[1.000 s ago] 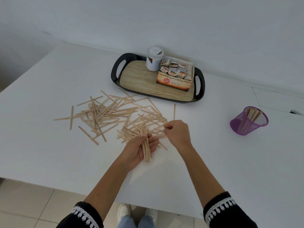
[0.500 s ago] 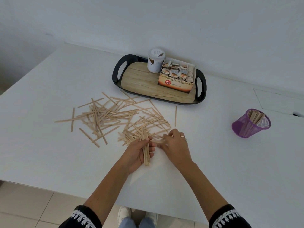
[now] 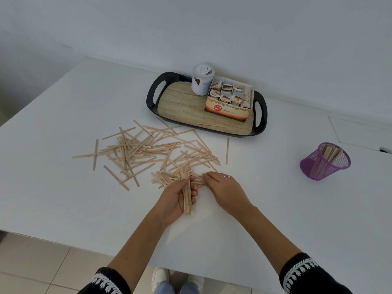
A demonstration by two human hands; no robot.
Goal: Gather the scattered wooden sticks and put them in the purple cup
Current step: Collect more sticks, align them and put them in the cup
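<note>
Many thin wooden sticks [image 3: 146, 149] lie scattered in a loose pile on the white table [image 3: 63, 198], left of centre. My left hand [image 3: 177, 197] is closed around a bundle of sticks [image 3: 187, 198] at the pile's near edge. My right hand [image 3: 224, 189] rests palm down just right of it, fingertips pinching sticks lying on the table. A single stick [image 3: 227, 151] lies apart to the right. The purple mesh cup [image 3: 324, 161] stands at the right, tilted, with several sticks inside.
A black tray [image 3: 152, 96] with a wood-look floor sits behind the pile. On it stand a white jar [image 3: 202, 80] and an open tea box [image 3: 229, 103]; one stick [image 3: 211, 124] lies there too. The table's near edge runs below my forearms, tiled floor beneath.
My right hand has come down and left from a raised pinch to the table beside my left hand, which keeps its bundle. The camera view shifted slightly.
</note>
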